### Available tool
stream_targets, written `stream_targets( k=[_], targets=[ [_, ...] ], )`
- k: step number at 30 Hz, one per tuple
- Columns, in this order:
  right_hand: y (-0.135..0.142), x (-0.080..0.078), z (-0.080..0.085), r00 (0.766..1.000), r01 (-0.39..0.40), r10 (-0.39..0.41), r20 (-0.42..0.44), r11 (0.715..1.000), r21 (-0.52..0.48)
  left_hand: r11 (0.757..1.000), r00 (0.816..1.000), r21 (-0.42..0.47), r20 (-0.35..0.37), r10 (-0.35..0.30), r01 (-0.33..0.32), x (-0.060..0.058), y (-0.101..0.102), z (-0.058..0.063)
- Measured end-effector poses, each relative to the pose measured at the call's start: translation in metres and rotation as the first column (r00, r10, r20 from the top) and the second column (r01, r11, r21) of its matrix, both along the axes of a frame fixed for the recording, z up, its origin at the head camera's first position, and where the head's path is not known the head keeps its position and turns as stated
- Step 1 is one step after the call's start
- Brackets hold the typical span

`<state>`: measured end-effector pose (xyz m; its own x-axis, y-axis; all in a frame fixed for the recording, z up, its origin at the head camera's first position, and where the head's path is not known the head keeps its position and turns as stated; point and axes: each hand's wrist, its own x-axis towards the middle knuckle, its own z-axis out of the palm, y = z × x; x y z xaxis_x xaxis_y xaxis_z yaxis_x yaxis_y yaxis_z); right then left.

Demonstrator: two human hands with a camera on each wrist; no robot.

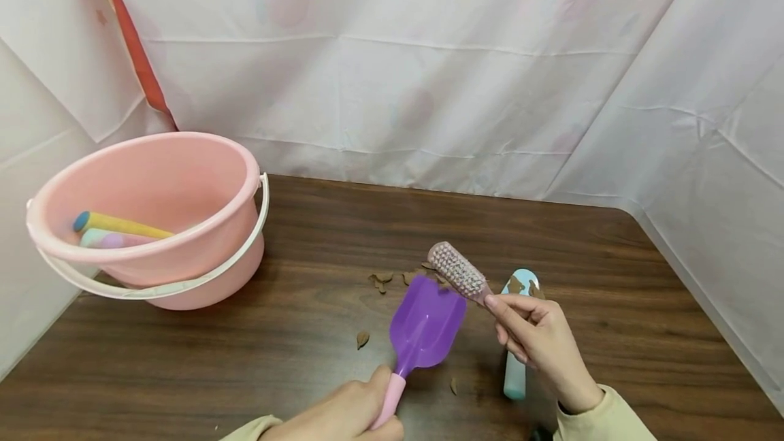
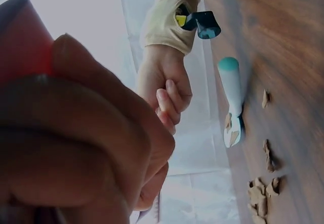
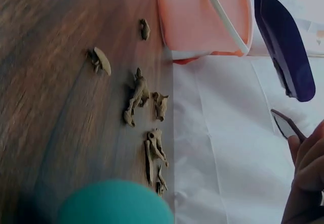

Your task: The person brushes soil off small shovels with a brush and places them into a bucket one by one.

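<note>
My left hand [image 1: 349,410] grips the pink handle of a purple toy shovel [image 1: 429,325], its scoop pointing away from me. In the right wrist view that shovel [image 3: 286,47] is held up off the table, a leaf bit at its tip. My right hand [image 1: 545,342] pinches the thin handle of a small pink brush [image 1: 456,269], bristled face showing, over the scoop's far right edge. Dry brown leaves [image 1: 381,282] lie beyond the scoop; a single leaf [image 1: 363,339] lies left of it. Below my right hand, a white-and-teal shovel [image 1: 516,376] rests on the table with leaf pieces on its blade.
A pink bucket [image 1: 153,267] with a white handle stands at the left, holding a yellow stick with a blue end [image 1: 128,225] and a pastel one [image 1: 113,240]. Another small leaf [image 1: 453,386] lies near the front. White cloth [image 1: 392,101] hangs around the wooden table.
</note>
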<state>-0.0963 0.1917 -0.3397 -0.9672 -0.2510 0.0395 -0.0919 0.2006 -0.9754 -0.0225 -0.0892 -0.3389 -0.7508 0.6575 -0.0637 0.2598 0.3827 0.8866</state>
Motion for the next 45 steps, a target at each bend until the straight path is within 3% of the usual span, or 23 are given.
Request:
stream_targets(
  k=[3,5,10,15,21,26,29,34,39,41,42,43,45],
  targets=[
    [-0.001,0.001,-0.004,0.999,-0.034,0.033,0.008,0.998,0.047,1.0,1.0,0.017,-0.003,0.004,-0.004,-0.001,-0.001,0.002],
    [-0.003,0.002,-0.007,0.995,-0.098,0.097,0.017,0.992,0.073,1.0,1.0,0.018,0.003,0.016,-0.016,-0.001,-0.001,0.004],
    [-0.008,0.007,-0.011,0.959,-0.281,0.279,0.051,0.959,0.041,0.999,0.999,0.005,0.022,0.033,-0.033,-0.004,0.0,0.007],
    [-0.007,0.007,-0.008,0.947,-0.321,0.321,0.008,0.947,-0.011,0.999,0.999,-0.004,0.036,0.032,-0.032,-0.005,0.0,0.007],
    [0.0,0.004,-0.005,0.973,-0.229,0.228,-0.046,0.973,-0.013,1.0,1.0,-0.025,-0.007,-0.014,0.014,-0.006,-0.003,0.004],
    [0.005,0.001,-0.001,0.998,-0.068,0.068,-0.005,0.998,0.005,1.0,0.999,-0.003,0.05,-0.021,0.021,-0.004,-0.006,0.0],
    [0.006,0.001,0.002,1.0,-0.015,0.015,0.004,1.0,-0.006,1.0,0.997,-0.001,0.076,-0.006,0.006,-0.004,-0.006,-0.003],
    [0.002,0.0,0.004,0.997,0.046,-0.048,-0.058,0.998,-0.033,1.0,0.997,-0.008,0.069,0.029,-0.028,-0.004,-0.005,-0.006],
    [-0.002,0.003,0.003,0.984,0.143,-0.14,-0.111,0.989,0.022,0.998,0.997,-0.024,0.052,0.051,-0.049,-0.003,-0.004,-0.003],
    [-0.003,0.005,0.002,0.961,0.171,-0.15,-0.234,0.983,0.073,0.998,0.997,-0.03,0.057,0.059,-0.058,-0.003,-0.004,-0.002],
    [-0.003,0.006,0.001,0.937,0.179,-0.136,-0.321,0.978,0.109,0.998,0.996,-0.033,0.056,0.063,-0.062,-0.003,-0.004,-0.002],
    [-0.003,0.006,0.0,0.901,0.184,-0.111,-0.42,0.973,0.138,0.997,0.996,-0.035,0.059,0.069,-0.067,-0.003,-0.004,-0.002],
    [-0.005,0.006,-0.001,0.785,0.21,-0.049,-0.618,0.959,0.19,0.996,0.996,-0.041,0.055,0.076,-0.074,-0.003,-0.004,-0.002]
  ],
)
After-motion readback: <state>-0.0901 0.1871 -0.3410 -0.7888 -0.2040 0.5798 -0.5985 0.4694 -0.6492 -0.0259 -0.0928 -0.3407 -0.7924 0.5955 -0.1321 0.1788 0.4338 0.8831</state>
